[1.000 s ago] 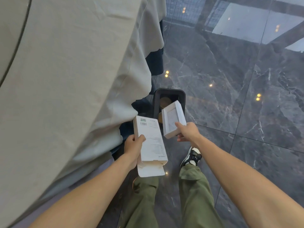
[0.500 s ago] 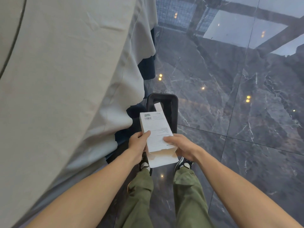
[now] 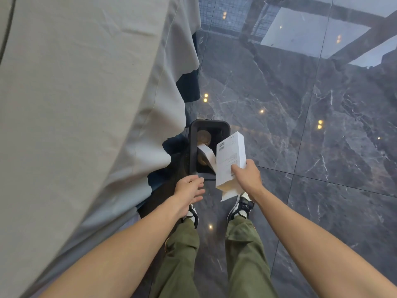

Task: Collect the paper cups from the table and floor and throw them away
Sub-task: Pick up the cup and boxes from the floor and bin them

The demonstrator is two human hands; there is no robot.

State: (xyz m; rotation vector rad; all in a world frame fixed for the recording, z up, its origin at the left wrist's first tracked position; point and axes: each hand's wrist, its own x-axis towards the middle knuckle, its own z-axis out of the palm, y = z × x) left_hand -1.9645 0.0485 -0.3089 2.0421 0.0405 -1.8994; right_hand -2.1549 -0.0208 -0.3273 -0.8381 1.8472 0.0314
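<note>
Our left hand (image 3: 189, 188) is now hanging empty, having passed the white carton (image 3: 231, 162) to our gripping right hand (image 3: 247, 179), which is bringing it over the black bin (image 3: 209, 124), where cups (image 3: 204, 136) are already lying.

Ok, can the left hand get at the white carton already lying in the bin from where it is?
Probably yes. The left hand is empty and open, right at the black bin's near rim. The carton inside lies uncovered; the right hand's carton overlaps only its right end.
</note>
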